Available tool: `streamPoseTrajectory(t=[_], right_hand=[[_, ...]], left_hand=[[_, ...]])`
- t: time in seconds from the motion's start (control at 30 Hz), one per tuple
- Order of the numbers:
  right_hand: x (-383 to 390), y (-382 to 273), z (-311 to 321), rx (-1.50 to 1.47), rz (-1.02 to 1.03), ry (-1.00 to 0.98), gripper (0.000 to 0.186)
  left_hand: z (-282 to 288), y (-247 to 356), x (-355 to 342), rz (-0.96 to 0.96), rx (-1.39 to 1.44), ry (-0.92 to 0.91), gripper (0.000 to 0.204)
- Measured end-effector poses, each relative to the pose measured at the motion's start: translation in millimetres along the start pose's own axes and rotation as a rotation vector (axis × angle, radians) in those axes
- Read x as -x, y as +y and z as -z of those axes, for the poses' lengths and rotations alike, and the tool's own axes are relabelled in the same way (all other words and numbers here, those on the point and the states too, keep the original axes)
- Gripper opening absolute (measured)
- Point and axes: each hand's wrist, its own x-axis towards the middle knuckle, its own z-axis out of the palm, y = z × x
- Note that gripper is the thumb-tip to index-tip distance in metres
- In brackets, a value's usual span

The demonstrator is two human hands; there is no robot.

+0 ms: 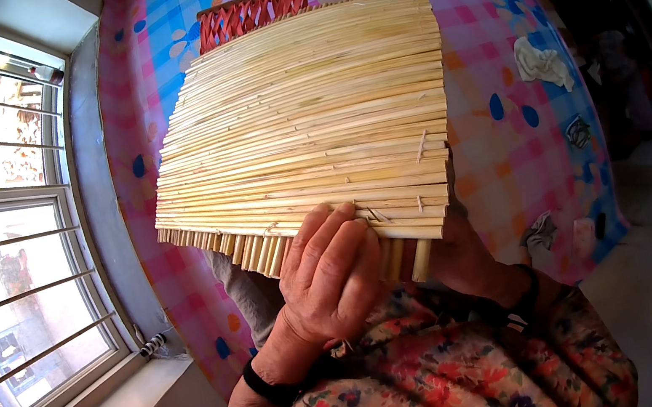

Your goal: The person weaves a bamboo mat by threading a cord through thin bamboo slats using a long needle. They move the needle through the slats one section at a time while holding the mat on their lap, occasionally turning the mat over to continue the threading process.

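Observation:
A mat of pale, straw-like stalks [304,122] fills the middle of the view, its stalks laid side by side and running left to right. A second layer of stalks, set crosswise, shows as short ends [266,253] below its near edge. My left hand [332,266] is closed on that near edge, fingers pressed together on the top stalks. Beneath the mat's near right corner is my right hand [472,261]; its fingers are hidden behind the stalks. Small loose stalk slivers [421,146] lie on the mat's right side.
Behind the mat's far edge is a red crisscross lattice [254,17] with a brown bar. A checked, brightly coloured cloth [497,151] spreads beneath. On its right lie a crumpled white tissue [543,65] and a grey rag [538,232]. A barred window [14,227] stands at the left.

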Motion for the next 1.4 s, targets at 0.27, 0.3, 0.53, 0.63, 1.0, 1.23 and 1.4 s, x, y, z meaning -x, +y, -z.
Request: streamPoseTrajectory(t=[0.27, 0.3, 0.53, 0.63, 1.0, 1.23, 1.4], right_hand=[[-2, 34, -5, 0.043, 0.312, 0.018, 0.031], [-2, 30, -7, -0.040, 0.280, 0.032, 0.031], [-3, 29, -6, 0.089, 0.322, 0.057, 0.036], [-6, 18, 1, 0.234, 0.286, -0.031, 0.047], [-6, 21, 6, -0.250, -0.092, -0.027, 0.040], [-3, 44, 42, 0.462, -0.078, -0.118, 0.030], [12, -16, 37, 1.005, 0.222, -0.139, 0.022]], left_hand=[[5, 0, 15, 0.017, 0.029, -0.034, 0.022], [4, -1, 15, 0.018, 0.025, -0.030, 0.022], [10, 2, 13, 0.038, 0.036, -0.150, 0.021], [7, 1, 11, 0.036, 0.026, -0.160, 0.019], [-1, -4, 12, 0.002, 0.039, -0.102, 0.017], [-8, -7, 29, -0.084, -0.024, -0.093, 0.022], [-7, -11, 47, -0.082, -0.058, -0.096, 0.024]])
